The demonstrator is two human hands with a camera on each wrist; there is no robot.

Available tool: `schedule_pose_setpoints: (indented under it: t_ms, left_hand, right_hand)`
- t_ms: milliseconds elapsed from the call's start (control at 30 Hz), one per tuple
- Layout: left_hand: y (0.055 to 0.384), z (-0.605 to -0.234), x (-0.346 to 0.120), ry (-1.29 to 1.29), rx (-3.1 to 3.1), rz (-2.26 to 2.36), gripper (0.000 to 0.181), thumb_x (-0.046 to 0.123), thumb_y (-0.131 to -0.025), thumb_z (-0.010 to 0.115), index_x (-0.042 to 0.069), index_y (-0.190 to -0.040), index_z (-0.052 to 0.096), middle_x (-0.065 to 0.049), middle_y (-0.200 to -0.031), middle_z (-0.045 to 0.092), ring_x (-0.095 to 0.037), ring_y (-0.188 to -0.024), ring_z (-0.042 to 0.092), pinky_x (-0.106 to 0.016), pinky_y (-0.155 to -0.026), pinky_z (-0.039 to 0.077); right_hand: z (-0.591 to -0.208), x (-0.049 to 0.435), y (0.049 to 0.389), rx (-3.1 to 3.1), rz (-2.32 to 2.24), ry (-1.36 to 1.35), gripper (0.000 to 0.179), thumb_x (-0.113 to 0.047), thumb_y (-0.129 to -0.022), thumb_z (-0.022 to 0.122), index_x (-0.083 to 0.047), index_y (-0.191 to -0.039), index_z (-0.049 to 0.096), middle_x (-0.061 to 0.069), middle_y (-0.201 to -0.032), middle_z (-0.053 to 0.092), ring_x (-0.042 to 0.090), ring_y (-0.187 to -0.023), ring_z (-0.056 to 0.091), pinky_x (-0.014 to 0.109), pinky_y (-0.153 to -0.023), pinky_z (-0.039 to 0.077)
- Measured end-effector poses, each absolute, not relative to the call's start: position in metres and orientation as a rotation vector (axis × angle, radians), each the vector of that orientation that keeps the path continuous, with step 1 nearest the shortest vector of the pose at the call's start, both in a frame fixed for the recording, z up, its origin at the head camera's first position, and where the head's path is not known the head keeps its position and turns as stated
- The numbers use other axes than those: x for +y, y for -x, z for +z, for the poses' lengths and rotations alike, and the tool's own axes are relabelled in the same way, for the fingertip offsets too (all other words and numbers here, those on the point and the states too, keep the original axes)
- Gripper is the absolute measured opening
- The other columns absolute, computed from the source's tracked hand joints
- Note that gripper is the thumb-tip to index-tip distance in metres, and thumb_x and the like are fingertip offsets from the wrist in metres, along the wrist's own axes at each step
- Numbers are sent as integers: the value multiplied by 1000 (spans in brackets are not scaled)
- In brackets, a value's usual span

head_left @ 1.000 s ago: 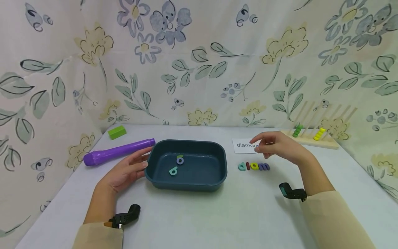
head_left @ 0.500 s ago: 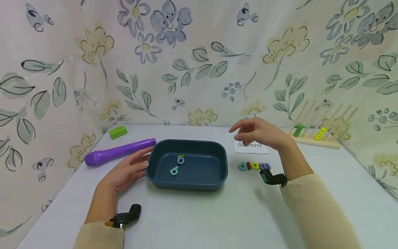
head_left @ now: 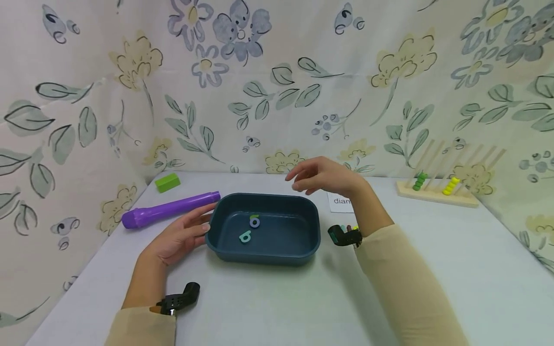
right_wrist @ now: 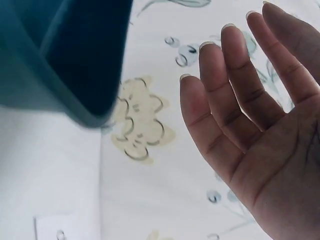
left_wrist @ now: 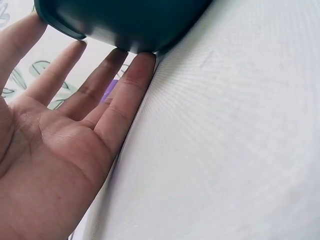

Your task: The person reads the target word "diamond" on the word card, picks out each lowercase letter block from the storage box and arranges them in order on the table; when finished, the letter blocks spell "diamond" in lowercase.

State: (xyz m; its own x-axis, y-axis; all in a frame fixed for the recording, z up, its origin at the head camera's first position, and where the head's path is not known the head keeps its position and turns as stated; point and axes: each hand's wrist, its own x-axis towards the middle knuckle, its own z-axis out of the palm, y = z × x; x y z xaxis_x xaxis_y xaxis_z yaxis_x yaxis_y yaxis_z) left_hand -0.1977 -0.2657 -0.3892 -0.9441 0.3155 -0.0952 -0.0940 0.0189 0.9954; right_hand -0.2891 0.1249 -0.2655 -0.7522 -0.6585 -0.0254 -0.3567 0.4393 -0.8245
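Observation:
A dark teal tray (head_left: 264, 259) stands mid-table. Inside it lie a teal letter (head_left: 245, 237), a purple ring-shaped letter (head_left: 255, 223) and a small green piece (head_left: 254, 216) behind that. My left hand (head_left: 183, 235) touches the tray's left side with its fingertips, the fingers nearly straight, as the left wrist view confirms. Above the tray's back right corner hovers my right hand (head_left: 326, 175), fingers loosely extended and holding nothing. Its palm (right_wrist: 285, 165) shows bare in the right wrist view. Behind the right wrist, coloured letters (head_left: 348, 228) are mostly hidden, and a white word card (head_left: 339, 203) is partly covered.
A purple toy microphone (head_left: 169, 210) lies left of the tray, with a green block (head_left: 167, 182) behind it. At the back right stands a wooden rod frame (head_left: 437, 194) with green and yellow beads. A floral cloth (head_left: 277, 96) hangs behind the table.
My right hand has moved left and slightly up, from over the word card to above the tray's back right corner. Its wrist now covers most of the letter row. The left hand keeps its place.

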Motion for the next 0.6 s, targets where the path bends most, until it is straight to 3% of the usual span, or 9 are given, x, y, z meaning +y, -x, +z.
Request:
schedule_pose_setpoints:
  t_ms: [300, 600]
  left_hand:
    - [200, -389, -264, -247, 2001, 2003, 65, 18, -104, 62, 22, -162, 35, -15, -168, 30, -12, -132, 59, -32, -102, 56]
    - [199, -390, -266, -239, 1986, 2022, 66, 16, -104, 62, 19, -163, 32, -17, -168, 28, -9, -128, 61, -31, -101, 56]
  right_hand:
    - [-279, 91, 297, 2305, -1194, 850, 30, -24, -95, 72, -14, -124, 73, 12, -120, 73, 40, -113, 67, 46, -92, 60]
    - [-292, 65, 302, 2308, -1120, 836, 32, -21, -94, 74, -10, -124, 73, 13, -126, 72, 23, -110, 68, 41, -89, 60]
